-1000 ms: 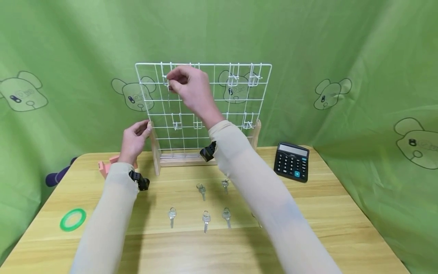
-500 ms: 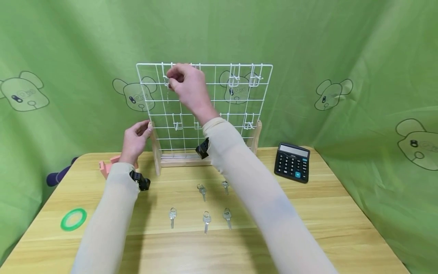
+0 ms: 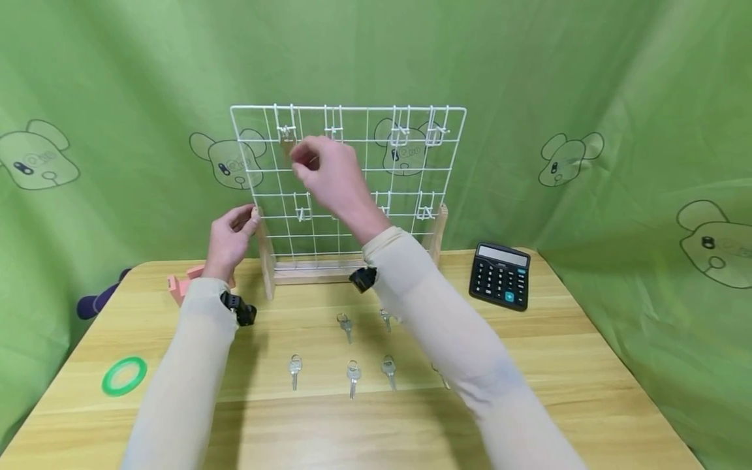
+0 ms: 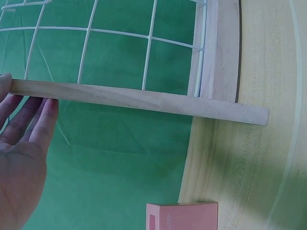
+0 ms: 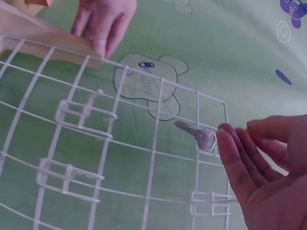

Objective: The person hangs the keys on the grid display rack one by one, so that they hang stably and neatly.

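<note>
Left hand point(image 3: 230, 240): gripping top of the left post point(image 3: 266, 254), thumb one side, fingers the other. Right hand point(image 3: 331, 166): fingers loosely bent, thumb apart from them, nothing pinched that I can see. Key point(image 5: 196, 133) is right at its fingertips, at the upper hook point(image 3: 287, 129) left of that hand; can't tell if fingertips touch it. Hook sits on the white grid point(image 3: 311, 107), which the posts hold upright behind both hands.

More hooks on the grid right of the right hand, others below it. Six loose keys point(image 3: 353, 372) on the table point(image 3: 294, 437), below the hands and between the forearms; one is partly hidden by the right sleeve point(image 3: 437, 326).

Calculator point(image 3: 499, 275): right of the right forearm. Green tape point(image 3: 143, 372): left of the left forearm. Pink block point(image 4: 189, 218): near the left wrist, partly behind it. Green curtain point(image 3: 529, 65) behind everything.
</note>
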A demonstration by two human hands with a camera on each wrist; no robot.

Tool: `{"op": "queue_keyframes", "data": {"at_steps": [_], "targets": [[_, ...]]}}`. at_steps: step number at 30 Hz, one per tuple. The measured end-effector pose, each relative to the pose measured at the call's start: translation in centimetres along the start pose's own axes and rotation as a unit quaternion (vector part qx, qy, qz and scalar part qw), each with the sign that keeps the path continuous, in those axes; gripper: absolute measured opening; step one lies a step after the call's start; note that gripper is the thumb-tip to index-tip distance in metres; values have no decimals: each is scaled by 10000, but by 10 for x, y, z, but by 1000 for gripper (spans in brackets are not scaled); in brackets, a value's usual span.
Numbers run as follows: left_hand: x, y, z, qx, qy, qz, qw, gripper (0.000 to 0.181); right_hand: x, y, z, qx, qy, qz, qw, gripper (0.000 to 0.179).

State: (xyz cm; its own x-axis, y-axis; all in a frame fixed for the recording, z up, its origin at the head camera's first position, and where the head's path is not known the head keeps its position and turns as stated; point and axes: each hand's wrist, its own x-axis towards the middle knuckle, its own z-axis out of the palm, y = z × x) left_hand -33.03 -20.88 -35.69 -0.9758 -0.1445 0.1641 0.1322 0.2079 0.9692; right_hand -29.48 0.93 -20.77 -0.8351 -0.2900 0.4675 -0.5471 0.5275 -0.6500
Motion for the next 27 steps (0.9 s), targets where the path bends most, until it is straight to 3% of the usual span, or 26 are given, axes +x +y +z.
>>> {"op": "queue_keyframes", "data": {"at_steps": [11, 27], "targets": [[-1, -1, 1, -60, 25, 51, 10000, 46, -42, 46, 4, 136, -705, -77, 9974, 15], [-4, -5, 2, -17, 82, 11, 10000, 51, -90, 93, 14, 212, -1461, 288, 9886, 19]]}}
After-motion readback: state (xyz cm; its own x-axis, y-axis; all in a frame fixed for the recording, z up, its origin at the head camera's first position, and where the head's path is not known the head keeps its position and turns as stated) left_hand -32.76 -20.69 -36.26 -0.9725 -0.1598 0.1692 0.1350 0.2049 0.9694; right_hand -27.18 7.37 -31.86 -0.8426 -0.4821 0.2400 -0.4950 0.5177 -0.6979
